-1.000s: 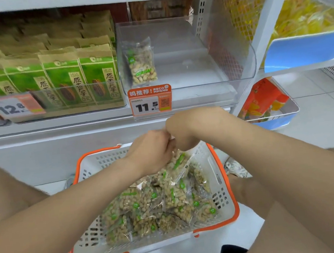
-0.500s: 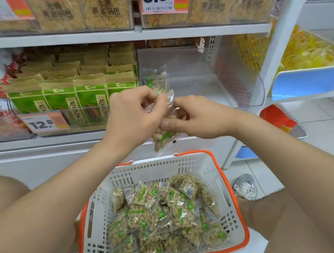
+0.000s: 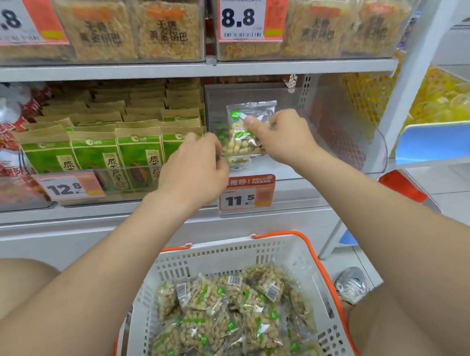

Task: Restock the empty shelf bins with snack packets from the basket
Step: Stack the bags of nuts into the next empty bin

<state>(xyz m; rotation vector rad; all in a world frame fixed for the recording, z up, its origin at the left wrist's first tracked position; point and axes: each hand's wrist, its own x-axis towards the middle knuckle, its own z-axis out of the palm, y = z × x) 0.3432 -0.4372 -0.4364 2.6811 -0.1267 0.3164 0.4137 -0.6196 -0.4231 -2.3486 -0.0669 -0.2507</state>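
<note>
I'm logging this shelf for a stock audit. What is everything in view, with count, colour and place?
held packet: one, clear with green label, pale nuts, at the clear bin's mouth
clear bin: one, transparent, middle shelf
basket: one, white with orange rim, below the shelf
basket packets: many, clear and green, heaped in the basket
green pouches: several rows, green and brown, left of the clear bin
price tags: four, white and orange, on bin fronts
golden packs: several, top shelf
yellow snacks: heap, blue-fronted bin, right
left hand: one, grips the held packet's lower left edge
right hand: one, pinches the held packet, thumb in front
</note>
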